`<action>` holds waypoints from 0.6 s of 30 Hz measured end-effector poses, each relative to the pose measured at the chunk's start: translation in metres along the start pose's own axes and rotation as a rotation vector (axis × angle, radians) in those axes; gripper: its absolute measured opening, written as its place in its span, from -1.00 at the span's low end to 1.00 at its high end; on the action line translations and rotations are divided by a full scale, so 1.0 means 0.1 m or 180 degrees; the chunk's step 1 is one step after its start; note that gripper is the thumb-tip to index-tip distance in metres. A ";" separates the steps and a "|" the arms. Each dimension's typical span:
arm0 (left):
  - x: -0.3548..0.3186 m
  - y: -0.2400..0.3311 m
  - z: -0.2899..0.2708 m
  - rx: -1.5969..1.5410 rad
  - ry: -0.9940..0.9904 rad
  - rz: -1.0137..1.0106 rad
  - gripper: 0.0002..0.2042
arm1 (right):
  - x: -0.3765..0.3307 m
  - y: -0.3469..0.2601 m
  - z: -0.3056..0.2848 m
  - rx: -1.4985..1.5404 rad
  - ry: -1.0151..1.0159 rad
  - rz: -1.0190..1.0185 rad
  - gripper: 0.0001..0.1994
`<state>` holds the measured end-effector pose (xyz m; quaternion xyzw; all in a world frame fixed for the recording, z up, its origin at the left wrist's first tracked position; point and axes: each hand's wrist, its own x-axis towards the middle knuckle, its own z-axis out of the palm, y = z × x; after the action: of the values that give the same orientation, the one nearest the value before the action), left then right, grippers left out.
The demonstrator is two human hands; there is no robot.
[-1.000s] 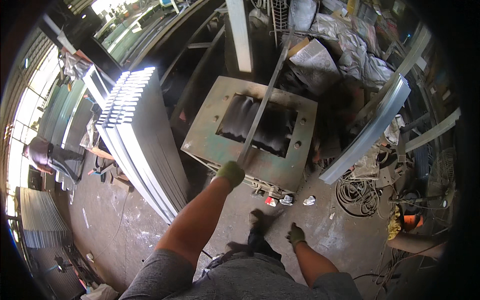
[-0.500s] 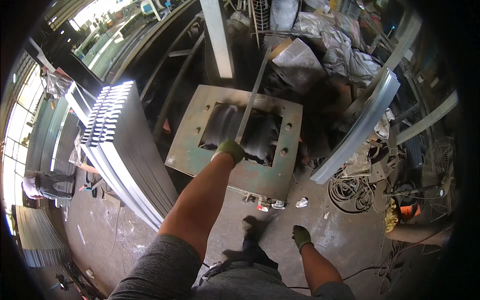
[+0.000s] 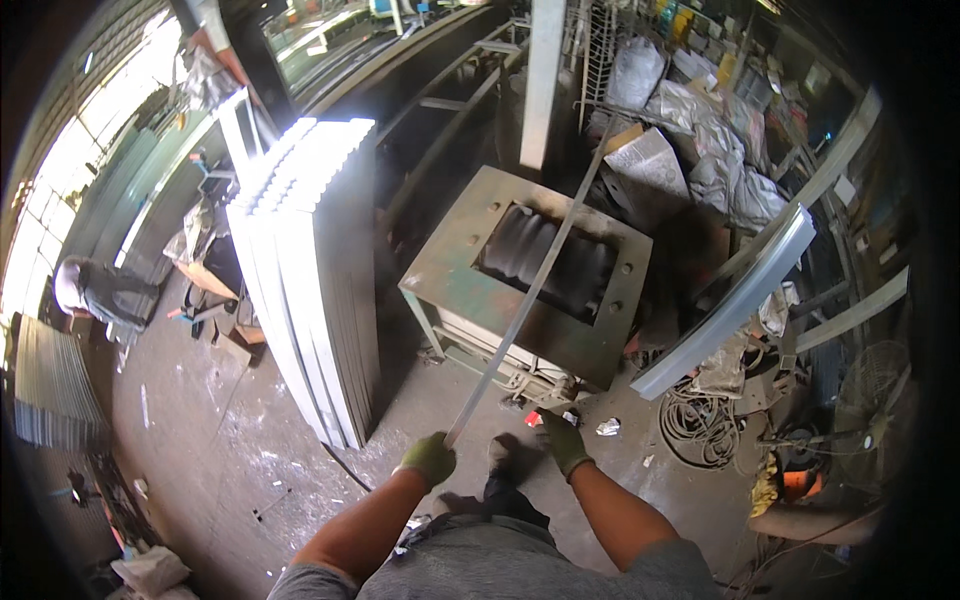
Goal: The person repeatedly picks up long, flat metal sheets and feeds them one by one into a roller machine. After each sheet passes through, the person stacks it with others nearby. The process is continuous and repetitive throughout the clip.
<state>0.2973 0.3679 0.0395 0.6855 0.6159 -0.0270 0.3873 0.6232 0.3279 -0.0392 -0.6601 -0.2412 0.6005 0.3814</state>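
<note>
In the head view my left hand [image 3: 428,461], in a green glove, is closed round the near end of a long, thin metal bar [image 3: 520,310]. The bar slants up and away to the right, crossing over a worn green steel machine [image 3: 450,262]. Dark, ridged rollers [image 3: 535,248] show through a rectangular opening in the machine's top. My right hand [image 3: 563,442], also gloved, is off to the right of the bar and near the machine's front edge. Its fingers point forward, apart from the bar, and hold nothing that I can see.
Bright metal profiles [image 3: 335,290] stand stacked left of the machine. On the right leans another long profile [image 3: 735,300], above a coiled cable [image 3: 700,425]. Crumpled sacks [image 3: 720,150] lie behind. A bent-over person [image 3: 105,290] is at the far left.
My left hand has drawn back from the machine's top toward my body, bringing the bar's near end along. My right hand has come forward and inward. The view has shifted.
</note>
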 end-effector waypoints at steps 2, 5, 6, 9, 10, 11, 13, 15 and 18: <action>-0.50 -0.45 0.23 0.0014 -0.0196 -0.0259 -0.61 | -0.02 -0.18 0.30 -0.0029 -0.0035 -0.0080 -0.34; -1.28 -1.19 0.50 0.0081 -0.0451 -0.0447 -0.69 | -0.05 -0.37 0.73 0.0091 0.0040 -0.0172 -0.29; -1.55 -1.42 0.59 0.0061 -0.0419 -0.0644 -0.71 | -0.03 -0.40 0.87 0.0163 0.0072 -0.0210 -0.28; -2.41 -2.07 0.80 -0.0046 -0.0320 -0.0641 -0.75 | -0.07 -0.35 1.17 0.0209 0.0041 -0.0423 -0.24; -2.69 -2.25 0.86 -0.0142 -0.0359 -0.0716 -0.73 | -0.10 -0.29 1.27 0.0060 0.0078 -0.0507 -0.22; -2.94 -2.41 0.94 -0.0129 -0.0422 -0.0828 -0.71 | -0.14 -0.22 1.38 -0.0081 0.0115 -0.0588 -0.21; -3.37 -2.67 1.10 -0.0075 -0.0393 -0.0888 -0.69 | -0.28 -0.01 1.58 -0.0664 0.0283 -0.0842 -0.19; -3.73 -2.87 1.24 -0.0064 -0.0239 -0.0804 -0.66 | -0.46 0.21 1.71 -0.1168 0.0185 -0.1073 -0.18; -4.04 -3.06 1.39 0.0040 -0.0400 -0.0886 -0.55 | -0.64 0.40 1.83 -0.1137 -0.0062 -0.0366 -0.25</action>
<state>-0.0032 -0.0613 -0.0028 0.5929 0.6793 -0.1271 0.4133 0.4289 0.2940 -0.0298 -0.6966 -0.3850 0.5318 0.2895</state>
